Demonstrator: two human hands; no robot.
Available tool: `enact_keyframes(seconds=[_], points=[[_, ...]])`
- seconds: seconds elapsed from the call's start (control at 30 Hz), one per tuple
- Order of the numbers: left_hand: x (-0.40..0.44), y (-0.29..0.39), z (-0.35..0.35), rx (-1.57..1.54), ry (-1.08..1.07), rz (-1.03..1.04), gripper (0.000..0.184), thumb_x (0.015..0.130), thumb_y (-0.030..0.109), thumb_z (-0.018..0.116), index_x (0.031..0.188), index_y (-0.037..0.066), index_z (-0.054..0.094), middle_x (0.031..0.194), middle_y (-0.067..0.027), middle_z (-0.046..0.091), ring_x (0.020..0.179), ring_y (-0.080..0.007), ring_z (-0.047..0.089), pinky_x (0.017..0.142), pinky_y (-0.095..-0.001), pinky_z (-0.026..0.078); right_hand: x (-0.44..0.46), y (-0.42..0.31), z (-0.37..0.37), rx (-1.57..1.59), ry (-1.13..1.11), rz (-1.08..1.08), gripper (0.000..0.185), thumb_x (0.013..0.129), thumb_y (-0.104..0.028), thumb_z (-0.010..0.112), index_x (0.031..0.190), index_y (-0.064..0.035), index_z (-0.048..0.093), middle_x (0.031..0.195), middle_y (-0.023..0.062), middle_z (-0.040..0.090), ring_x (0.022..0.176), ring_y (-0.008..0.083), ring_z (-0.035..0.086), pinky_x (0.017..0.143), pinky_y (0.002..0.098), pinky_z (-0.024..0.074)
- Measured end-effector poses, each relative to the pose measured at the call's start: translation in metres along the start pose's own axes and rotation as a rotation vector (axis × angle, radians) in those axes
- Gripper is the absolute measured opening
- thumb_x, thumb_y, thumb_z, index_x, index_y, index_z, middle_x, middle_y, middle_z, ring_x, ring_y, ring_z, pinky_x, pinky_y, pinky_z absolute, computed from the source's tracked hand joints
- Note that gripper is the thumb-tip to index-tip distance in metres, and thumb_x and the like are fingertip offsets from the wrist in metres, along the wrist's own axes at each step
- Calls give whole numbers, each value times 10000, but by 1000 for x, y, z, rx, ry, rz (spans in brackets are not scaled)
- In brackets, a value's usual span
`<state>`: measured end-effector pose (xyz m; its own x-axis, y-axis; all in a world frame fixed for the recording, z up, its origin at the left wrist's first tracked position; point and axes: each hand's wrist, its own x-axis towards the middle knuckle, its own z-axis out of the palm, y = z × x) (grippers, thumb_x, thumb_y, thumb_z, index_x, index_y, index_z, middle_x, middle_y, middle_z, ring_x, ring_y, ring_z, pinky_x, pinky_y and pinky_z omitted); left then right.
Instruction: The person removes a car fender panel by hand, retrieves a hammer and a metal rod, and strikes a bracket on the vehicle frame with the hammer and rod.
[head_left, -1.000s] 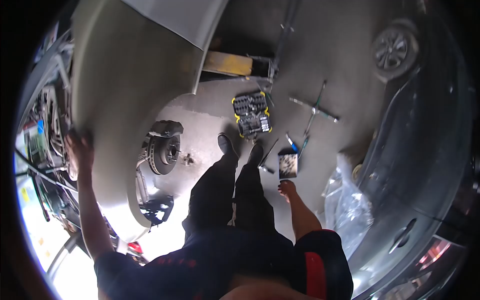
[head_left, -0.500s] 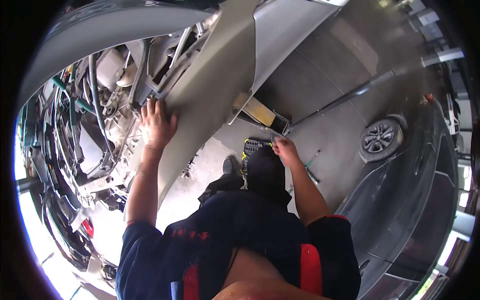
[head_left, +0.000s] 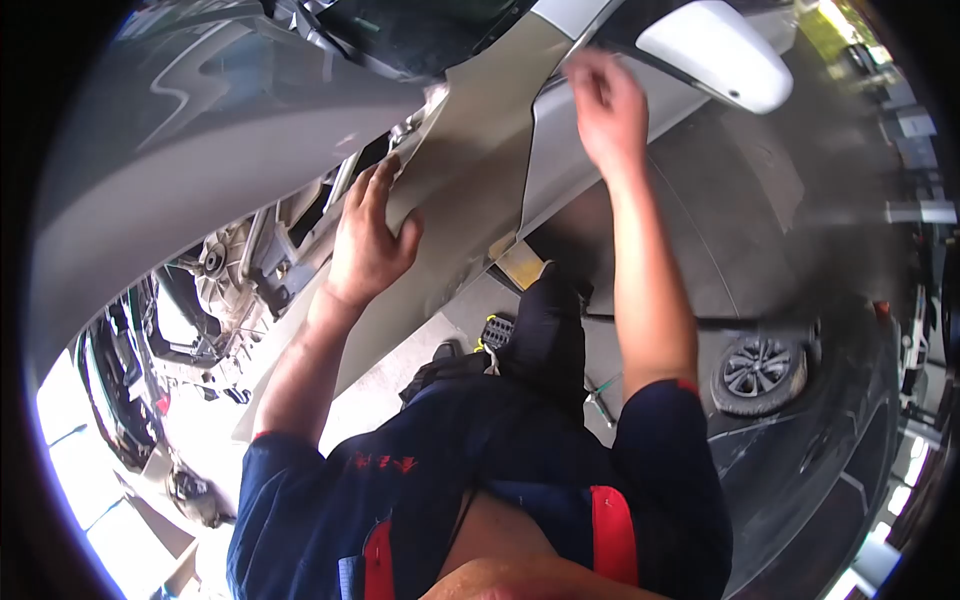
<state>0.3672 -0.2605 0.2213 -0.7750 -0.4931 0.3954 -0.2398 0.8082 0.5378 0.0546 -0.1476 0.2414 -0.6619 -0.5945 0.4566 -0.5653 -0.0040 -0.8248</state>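
My left hand point(head_left: 375, 240) rests on the inner edge of the beige-grey fender point(head_left: 480, 150), fingers stretched out towards the windshield. Beneath the raised hood point(head_left: 230, 160), the engine bay point(head_left: 230, 265) shows to the left of this hand. My right hand point(head_left: 612, 115) is above the seam between the fender and the front door point(head_left: 575, 150), left of the white side mirror point(head_left: 715, 55). Its fingers are curled in and slightly blurred. Whatever they hold, if anything, is hidden.
An opened tool case point(head_left: 496, 330) with yellow edges lies on the floor by my legs. A yellow object point(head_left: 520, 266) sits below the fender. On the right stand a dark car point(head_left: 810, 470) and its wheel point(head_left: 758, 372). A thin green-and-metal tool point(head_left: 600, 395) lies on the floor.
I have shifted forward along the car towards the windshield. My left hand has slid up the fender edge. My right hand has risen from low near the tool case to the door seam.
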Motion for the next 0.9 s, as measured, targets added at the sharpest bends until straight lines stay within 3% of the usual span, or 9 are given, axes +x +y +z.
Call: enact_keyframes(seconds=[0.1,0.17,0.2,0.23,0.3,0.33,0.43,0.73,0.9], points=[[49,6,41,109,22,-94,555,912,121,686,1403,-68,509,1353,-280,586,1238,-442,577,1072,-485,466,119,-25,8,-278,-26,-758,156,943,-113,659,1082,-84,724,966,73,734,909,256,695,809,385,563],[78,10,52,131,22,-220,527,924,131,679,1386,-72,527,1346,-288,588,1240,-446,572,1075,-487,463,178,-42,6,-254,-407,-780,95,878,-116,652,934,-61,706,920,163,700,929,353,674,852,481,540],[89,8,59,142,39,-284,466,940,148,659,1343,-68,571,1242,-293,653,1158,-453,622,1021,-480,495,202,-35,9,-301,-557,-837,101,880,-107,639,947,-64,702,905,143,702,920,370,666,846,467,540],[98,7,64,119,40,-355,460,938,166,657,1333,-56,580,1175,-288,670,1107,-459,638,979,-487,510,218,-29,12,-291,-600,-891,154,884,-165,666,805,-35,695,834,158,683,865,381,664,803,476,531],[111,6,70,66,46,-487,450,933,201,654,1314,-31,597,1041,-279,704,1005,-472,672,897,-502,541,235,22,34,-235,-805,-961,116,889,-188,710,978,-114,701,924,69,679,907,270,690,806,400,550],[113,1,76,118,94,-489,399,945,228,627,1292,30,622,975,-258,715,928,-466,686,827,-509,556,238,29,32,-253,-920,-958,161,863,-253,721,937,-116,680,988,52,643,1023,287,659,899,438,517],[127,10,74,204,-28,-657,364,948,244,615,1261,60,635,993,-250,717,929,-471,683,815,-533,549,243,28,26,-201,-948,-998,183,812,-235,764,933,-125,682,1033,19,619,1047,233,631,944,396,494],[116,0,80,196,-78,-736,412,926,269,615,1310,119,611,998,-227,712,916,-458,683,780,-523,548,234,27,30,-256,-962,-975,186,791,-287,784,860,-132,708,1006,-5,618,1037,201,609,929,393,478],[111,-11,81,200,-29,-623,393,921,258,619,1288,119,621,1044,-220,696,978,-451,669,821,-508,543,239,19,33,-294,-1034,-949,222,777,-300,812,854,-112,722,1067,11,616,1061,215,596,954,408,456]])
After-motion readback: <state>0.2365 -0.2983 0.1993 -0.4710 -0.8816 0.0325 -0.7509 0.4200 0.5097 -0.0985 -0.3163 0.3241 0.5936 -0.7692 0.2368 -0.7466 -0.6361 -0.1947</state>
